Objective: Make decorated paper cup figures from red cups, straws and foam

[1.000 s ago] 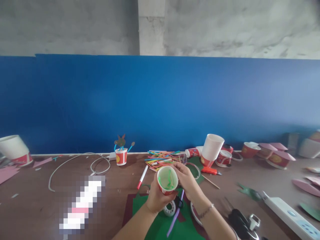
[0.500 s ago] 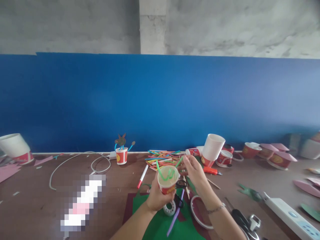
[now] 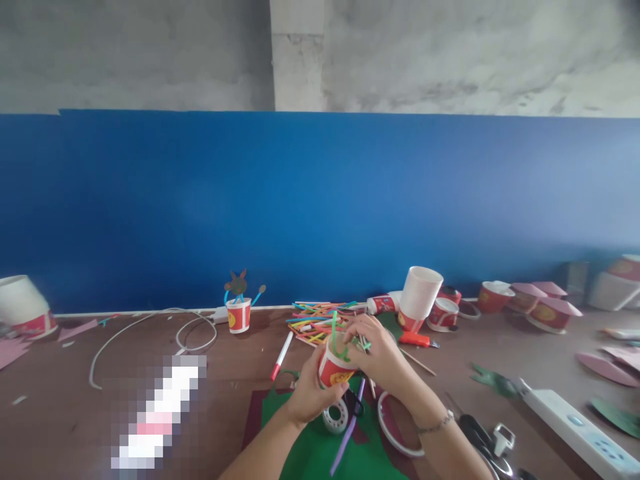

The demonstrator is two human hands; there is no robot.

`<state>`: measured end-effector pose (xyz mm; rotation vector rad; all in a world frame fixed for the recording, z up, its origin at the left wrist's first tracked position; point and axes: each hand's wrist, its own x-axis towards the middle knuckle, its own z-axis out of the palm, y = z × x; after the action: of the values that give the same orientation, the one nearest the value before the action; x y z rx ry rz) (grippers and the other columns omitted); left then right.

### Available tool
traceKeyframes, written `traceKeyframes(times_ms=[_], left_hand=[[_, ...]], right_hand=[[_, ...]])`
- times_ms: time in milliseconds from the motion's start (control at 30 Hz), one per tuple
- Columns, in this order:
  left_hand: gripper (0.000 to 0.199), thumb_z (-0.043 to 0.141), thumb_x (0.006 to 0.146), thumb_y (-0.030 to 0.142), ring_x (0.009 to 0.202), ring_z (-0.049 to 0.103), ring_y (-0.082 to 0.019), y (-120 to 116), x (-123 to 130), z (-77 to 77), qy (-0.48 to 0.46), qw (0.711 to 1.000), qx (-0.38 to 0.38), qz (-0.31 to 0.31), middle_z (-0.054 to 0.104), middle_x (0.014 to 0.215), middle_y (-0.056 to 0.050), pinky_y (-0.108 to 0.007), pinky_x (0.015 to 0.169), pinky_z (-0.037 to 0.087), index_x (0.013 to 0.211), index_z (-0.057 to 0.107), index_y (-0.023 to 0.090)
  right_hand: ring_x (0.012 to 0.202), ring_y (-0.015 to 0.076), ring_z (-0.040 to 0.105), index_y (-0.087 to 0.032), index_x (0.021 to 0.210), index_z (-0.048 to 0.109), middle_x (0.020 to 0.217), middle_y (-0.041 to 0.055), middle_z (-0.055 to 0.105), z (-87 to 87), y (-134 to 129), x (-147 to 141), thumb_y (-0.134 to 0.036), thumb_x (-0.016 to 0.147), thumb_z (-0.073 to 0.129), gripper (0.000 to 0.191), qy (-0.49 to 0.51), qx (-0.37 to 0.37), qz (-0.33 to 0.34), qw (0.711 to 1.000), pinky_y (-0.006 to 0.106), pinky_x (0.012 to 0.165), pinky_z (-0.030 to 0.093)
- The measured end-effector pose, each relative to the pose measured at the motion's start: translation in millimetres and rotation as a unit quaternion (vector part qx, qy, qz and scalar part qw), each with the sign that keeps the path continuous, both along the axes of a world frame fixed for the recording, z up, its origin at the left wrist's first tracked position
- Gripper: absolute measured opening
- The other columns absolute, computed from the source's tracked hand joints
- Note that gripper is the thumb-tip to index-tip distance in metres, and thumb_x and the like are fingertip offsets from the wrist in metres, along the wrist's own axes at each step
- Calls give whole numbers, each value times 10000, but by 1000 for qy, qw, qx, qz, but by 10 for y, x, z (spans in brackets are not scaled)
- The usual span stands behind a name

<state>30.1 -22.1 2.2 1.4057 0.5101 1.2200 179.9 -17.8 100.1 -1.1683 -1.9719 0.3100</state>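
Observation:
My left hand (image 3: 313, 393) is wrapped round a red and white paper cup (image 3: 334, 369), held tilted above the green paper (image 3: 320, 453). Green bent straws (image 3: 335, 330) stand in the cup and rise over its rim. At the cup's right rim, my right hand (image 3: 375, 343) has its fingers pinched on a green straw, with the fingertips partly hidden. Below the cup lie a roll of white tape (image 3: 335, 416), black-handled scissors (image 3: 356, 402) and a purple strip (image 3: 345, 440).
Behind my hands lies a pile of coloured straws (image 3: 313, 320), with a red-capped marker (image 3: 282, 357) to its left. A stack of paper cups (image 3: 419, 297) and an orange cutter (image 3: 416, 339) are at right. A decorated cup (image 3: 239, 316) stands at left, a power strip (image 3: 575, 423) at right.
My right hand has moved left and down onto the cup's rim. The cup has tipped and shifted slightly right in my left hand. The view has turned slightly right.

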Motion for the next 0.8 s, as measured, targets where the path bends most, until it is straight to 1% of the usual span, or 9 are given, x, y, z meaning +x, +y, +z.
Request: traceKeyframes(times_ms=[67,167,267,367,467,567,667,733,800], left_hand=[[552,673,701,188,1002,567,-235,-5,-20,13,37,999,25,7,605,1093,-92,-337,868,448,1213,467,178],[515,672,666,146,923,577,-216,-17,-38,24,94,994,52,31,626,989,-66,-305,810,456,1155,510,161],[508,694,651,184,833,583,-194,-21,-33,27,114,992,45,21,640,948,-67,-285,744,462,1130,531,144],[553,699,683,304,897,584,-216,-6,-21,45,64,998,7,2,634,1028,-91,-311,785,462,1179,508,148],[584,675,714,382,973,573,-236,15,-26,73,26,1000,-12,3,614,1103,-106,-340,833,455,1219,486,158],[564,664,719,360,956,574,-223,22,-49,75,39,999,1,14,621,1076,-97,-325,822,458,1212,487,150],[502,687,674,286,792,582,-170,3,-61,39,111,993,29,30,647,936,-57,-264,706,463,1128,525,145],[473,706,631,237,692,556,-134,-18,-52,9,158,986,54,33,642,851,-22,-228,631,444,1066,543,150],[458,712,601,201,666,539,-120,-36,-34,-14,184,980,75,32,633,816,-1,-211,606,428,1027,550,157]], right_hand=[[857,212,565,-195,721,615,843,49,632,-21,26,11,-230,757,551,81,27,-25,-27,999,334,784,429],[805,208,558,-182,785,634,818,47,626,-37,55,0,-336,762,576,166,44,-42,-63,996,321,751,425],[730,185,540,-169,643,608,722,36,602,-34,52,-34,-326,782,543,220,46,-48,-41,997,284,684,411],[669,157,533,-164,690,626,707,27,598,-16,21,-48,-298,819,501,224,46,-71,-20,996,257,633,392],[726,166,539,-177,699,624,708,22,606,7,-10,-24,-268,845,476,227,-26,-45,-18,998,277,698,361],[775,178,527,-177,632,593,696,26,618,23,-28,31,-213,841,453,254,-128,-37,-14,991,285,704,322],[642,135,488,-162,548,541,598,10,578,18,-39,105,-118,764,440,243,-198,-107,23,974,254,620,304],[562,104,436,-156,508,495,550,-7,531,4,-49,148,-65,670,431,197,-216,-158,63,961,233,563,287],[531,89,393,-155,489,453,534,-20,490,-11,-60,175,-54,599,420,153,-215,-181,101,954,220,526,271]])
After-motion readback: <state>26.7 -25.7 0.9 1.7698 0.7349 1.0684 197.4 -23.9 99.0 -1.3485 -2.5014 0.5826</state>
